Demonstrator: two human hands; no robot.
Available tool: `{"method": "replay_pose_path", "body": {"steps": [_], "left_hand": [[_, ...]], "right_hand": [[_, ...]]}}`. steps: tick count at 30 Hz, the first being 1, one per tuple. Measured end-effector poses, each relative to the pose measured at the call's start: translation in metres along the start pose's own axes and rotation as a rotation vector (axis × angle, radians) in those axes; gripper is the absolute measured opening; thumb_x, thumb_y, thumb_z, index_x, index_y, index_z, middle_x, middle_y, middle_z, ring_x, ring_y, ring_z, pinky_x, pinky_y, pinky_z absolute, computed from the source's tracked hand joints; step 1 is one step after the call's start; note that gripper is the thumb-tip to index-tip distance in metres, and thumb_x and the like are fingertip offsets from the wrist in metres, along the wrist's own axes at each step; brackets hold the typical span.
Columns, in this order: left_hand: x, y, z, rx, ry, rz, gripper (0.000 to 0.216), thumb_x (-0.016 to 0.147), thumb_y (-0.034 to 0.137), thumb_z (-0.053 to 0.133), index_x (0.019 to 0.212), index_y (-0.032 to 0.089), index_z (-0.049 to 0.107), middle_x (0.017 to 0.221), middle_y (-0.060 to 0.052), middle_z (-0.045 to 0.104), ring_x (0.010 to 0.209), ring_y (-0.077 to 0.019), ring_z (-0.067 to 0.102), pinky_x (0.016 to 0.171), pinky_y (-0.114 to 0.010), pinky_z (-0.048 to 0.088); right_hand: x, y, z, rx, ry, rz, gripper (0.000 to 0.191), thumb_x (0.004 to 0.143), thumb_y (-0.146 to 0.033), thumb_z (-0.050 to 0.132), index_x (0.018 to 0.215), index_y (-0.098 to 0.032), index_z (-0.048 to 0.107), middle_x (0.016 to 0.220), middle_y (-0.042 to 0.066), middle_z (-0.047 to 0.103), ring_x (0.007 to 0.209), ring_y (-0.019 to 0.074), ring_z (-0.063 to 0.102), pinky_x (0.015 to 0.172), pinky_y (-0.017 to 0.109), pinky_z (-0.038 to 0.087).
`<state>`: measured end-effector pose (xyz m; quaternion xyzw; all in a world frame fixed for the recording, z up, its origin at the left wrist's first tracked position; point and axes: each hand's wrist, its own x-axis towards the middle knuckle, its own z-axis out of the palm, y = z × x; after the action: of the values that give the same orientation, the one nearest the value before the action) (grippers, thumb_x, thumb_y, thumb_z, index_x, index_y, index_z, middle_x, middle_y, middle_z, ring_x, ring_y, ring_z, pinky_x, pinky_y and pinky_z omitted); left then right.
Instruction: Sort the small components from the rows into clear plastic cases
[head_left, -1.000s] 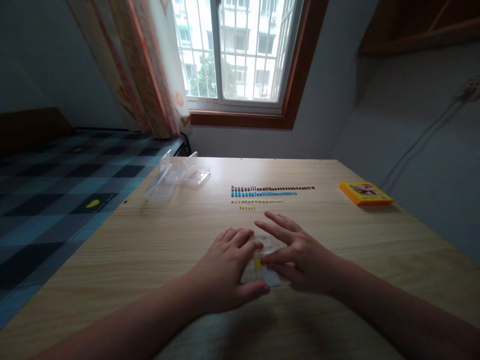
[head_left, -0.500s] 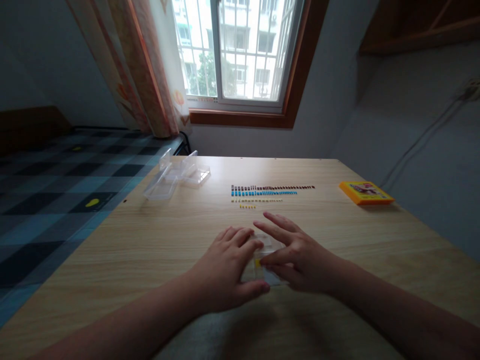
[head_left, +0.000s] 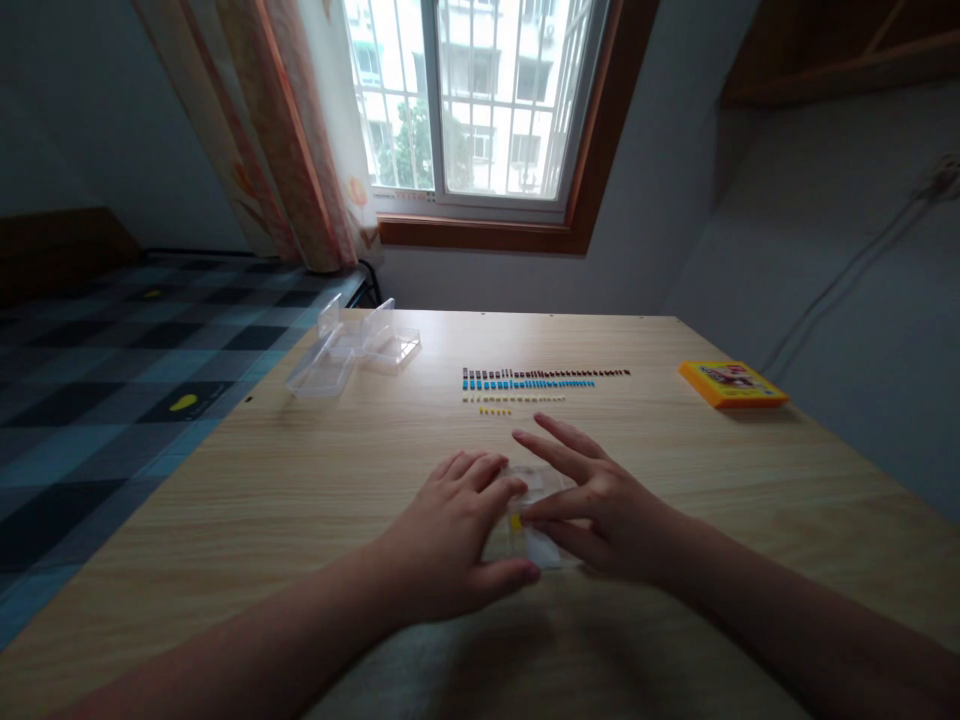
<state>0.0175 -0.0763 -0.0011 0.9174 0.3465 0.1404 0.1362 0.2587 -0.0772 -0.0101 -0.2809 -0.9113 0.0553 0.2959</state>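
Note:
A clear plastic box (head_left: 544, 548) lies flat on the table in front of me, with something yellow (head_left: 515, 522) inside it. My left hand (head_left: 457, 535) grips the box from the left, fingers over its far edge and thumb along the near edge. From the right, my right hand (head_left: 600, 510) reaches over the box. Its index finger and thumb come together right beside the yellow bit, while the other fingers stretch out above. Whatever may be between those fingertips is too small to make out. Beyond the hands, tiny pieces form brown (head_left: 547, 374), blue (head_left: 529, 385), pale (head_left: 514, 399) and yellow (head_left: 495, 411) rows.
Open clear plastic boxes (head_left: 322, 375) stand at the table's far left. An orange box (head_left: 731, 385) with a picture on its lid lies at the right edge. A bed with a checked cover (head_left: 112, 400) adjoins the left side. The window (head_left: 495, 110) is behind the table.
My right hand's outstretched fingers have shifted slightly up and right, and its thumb has come closer to the index fingertip. The left hand stays on the box.

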Motion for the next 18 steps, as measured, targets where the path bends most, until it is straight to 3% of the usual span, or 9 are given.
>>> {"method": "replay_pose_path", "body": {"steps": [4,10,14,18], "left_hand": [[0.000,0.001,-0.001,0.011,-0.014,-0.006,0.066,0.079,0.062,0.074,0.130,0.021,0.063,0.137,-0.015,0.058,0.129,-0.0382,0.050,0.114,-0.059,0.036],[0.000,0.000,-0.001,0.015,-0.014,-0.013,0.068,0.079,0.061,0.075,0.132,0.021,0.063,0.139,-0.016,0.058,0.130,-0.0391,0.050,0.114,-0.059,0.036],[0.001,-0.001,-0.001,0.022,-0.020,-0.016,0.068,0.079,0.061,0.075,0.132,0.021,0.063,0.139,-0.016,0.058,0.129,-0.0392,0.050,0.113,-0.059,0.037],[0.001,-0.001,0.000,0.029,-0.009,-0.012,0.069,0.079,0.063,0.074,0.132,0.020,0.063,0.139,-0.016,0.058,0.129,-0.0393,0.050,0.113,-0.059,0.037]], "right_hand": [[0.001,0.007,-0.003,0.010,0.146,0.039,0.017,0.092,-0.022,0.067,0.100,-0.029,0.080,0.162,0.001,0.040,0.154,0.0314,0.028,0.120,0.056,0.035],[0.000,0.039,0.006,-0.060,0.345,0.291,0.016,0.093,-0.025,0.064,0.098,-0.026,0.080,0.152,0.008,0.052,0.149,0.0317,0.036,0.120,0.059,0.032],[0.006,0.053,0.019,-0.130,0.348,0.413,0.020,0.091,-0.026,0.065,0.105,-0.026,0.079,0.159,0.008,0.043,0.154,0.0352,0.025,0.120,0.065,0.027],[0.022,0.063,0.028,-0.181,0.291,0.357,0.022,0.090,-0.024,0.065,0.107,-0.028,0.080,0.161,0.009,0.040,0.155,0.0362,0.021,0.120,0.067,0.022]]}}
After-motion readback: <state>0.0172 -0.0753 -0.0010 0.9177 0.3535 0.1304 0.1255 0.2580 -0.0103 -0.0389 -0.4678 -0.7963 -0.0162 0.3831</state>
